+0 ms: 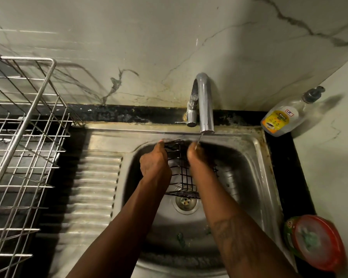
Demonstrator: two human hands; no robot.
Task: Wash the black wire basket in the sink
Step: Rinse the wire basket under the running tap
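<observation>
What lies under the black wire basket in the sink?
The drain shows just below the black wire basket, bare sink steel through its wires. The left hand and right hand hide its sides.

wire basket (182, 169) in sink (255, 149), between left hand (155, 163) and right hand (197, 157) | faucet (204, 101) behind sink | dish rack (24, 137) left of sink | bottle (279, 119) behind-right | tub (317, 241) front-right

- Left hand (155, 163) and left forearm (129, 227): bare, coming in from 7 o'clock.
- Right hand (195, 157): bare.
- Right forearm (219, 199): bare, with a dark, fine-lined tattoo (231, 231) on its upper side, toward 5 o'clock.
</observation>
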